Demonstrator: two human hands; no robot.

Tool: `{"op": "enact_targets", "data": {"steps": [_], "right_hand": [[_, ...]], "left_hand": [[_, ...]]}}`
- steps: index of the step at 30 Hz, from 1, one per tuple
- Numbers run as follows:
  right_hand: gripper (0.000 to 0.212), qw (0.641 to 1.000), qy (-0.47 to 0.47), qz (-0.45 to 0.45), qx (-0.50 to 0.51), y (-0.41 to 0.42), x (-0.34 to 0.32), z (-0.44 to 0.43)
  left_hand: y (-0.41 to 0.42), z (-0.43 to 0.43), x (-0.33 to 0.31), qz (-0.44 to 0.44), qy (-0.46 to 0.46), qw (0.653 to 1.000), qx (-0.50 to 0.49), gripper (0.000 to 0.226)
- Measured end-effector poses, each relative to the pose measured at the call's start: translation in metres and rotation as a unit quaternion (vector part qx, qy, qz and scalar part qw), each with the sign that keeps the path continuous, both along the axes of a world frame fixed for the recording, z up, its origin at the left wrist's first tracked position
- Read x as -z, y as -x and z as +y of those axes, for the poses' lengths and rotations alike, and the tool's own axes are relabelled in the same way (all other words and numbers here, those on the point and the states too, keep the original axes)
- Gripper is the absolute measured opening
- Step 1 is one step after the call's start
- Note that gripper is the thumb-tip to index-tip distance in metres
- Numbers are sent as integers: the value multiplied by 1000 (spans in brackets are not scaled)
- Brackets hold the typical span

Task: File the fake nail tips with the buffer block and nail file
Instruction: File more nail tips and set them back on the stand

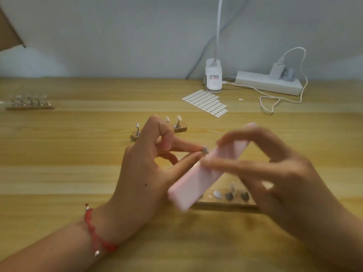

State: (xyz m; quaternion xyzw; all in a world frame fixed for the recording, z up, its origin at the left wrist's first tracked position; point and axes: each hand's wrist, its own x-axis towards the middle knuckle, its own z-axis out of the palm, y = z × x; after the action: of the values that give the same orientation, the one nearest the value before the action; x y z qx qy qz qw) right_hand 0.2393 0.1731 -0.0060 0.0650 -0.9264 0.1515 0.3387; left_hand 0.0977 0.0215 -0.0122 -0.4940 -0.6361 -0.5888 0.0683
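Note:
My left hand (149,169) pinches a small nail tip on its metal holder (205,150) between thumb and forefinger. My right hand (271,169), blurred by motion, grips a long pink buffer block (198,177), which lies diagonally with its upper side against the nail tip. Under the block a wooden stand (225,203) carries a few holders (228,195), one with a nail tip. Behind my left hand is a second wooden stand (179,129) with nail tips (178,117) on stems. No nail file is visible.
A third stand with several holders (29,103) sits at the far left. A sheet of white adhesive tabs (206,103), a clip lamp base (213,78) and a white power strip (269,83) with a looping cable (275,101) lie at the back right of the wooden table (68,154).

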Motion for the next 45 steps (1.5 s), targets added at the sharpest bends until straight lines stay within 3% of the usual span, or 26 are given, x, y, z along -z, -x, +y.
{"op": "enact_targets", "data": {"steps": [3,7,11,15,18,22,25,29,32,35,40,43,45], "right_hand": [[48,998,55,10,35,1,-4,12],[62,1000,-7,9,-11,2,0,-3],[65,998,37,10,46,2,-4,10],[63,1000,-1,9,-17,2,0,-4],[64,999,40,14,28,1,-4,6],[62,1000,-6,13,-6,1,-3,-3],[54,998,43,19,31,3,-4,8],[59,1000,19,12,-5,6,3,1],[56,998,55,15,31,9,1,11],[65,1000,11,16,-2,7,4,-3],[51,996,66,27,47,6,-3,4],[60,1000,22,17,7,6,1,-14],[58,999,35,21,22,7,-2,-3]], "left_hand": [[0,0,0,10,5,1000,-8,53],[0,-1,2,1,6,1000,7,47],[-1,-1,0,38,21,999,-15,48],[-3,-2,1,14,7,1000,19,39],[-3,-1,-1,53,14,998,5,44],[-2,-3,-2,26,22,999,17,24],[-2,-4,-2,79,15,997,9,32],[1,-3,3,32,26,999,26,36],[3,-1,0,61,24,998,8,43],[2,0,2,35,14,999,21,44],[0,-1,1,50,11,999,7,36],[0,-2,1,25,6,999,23,38],[-1,-2,1,73,8,997,-1,43]]}}
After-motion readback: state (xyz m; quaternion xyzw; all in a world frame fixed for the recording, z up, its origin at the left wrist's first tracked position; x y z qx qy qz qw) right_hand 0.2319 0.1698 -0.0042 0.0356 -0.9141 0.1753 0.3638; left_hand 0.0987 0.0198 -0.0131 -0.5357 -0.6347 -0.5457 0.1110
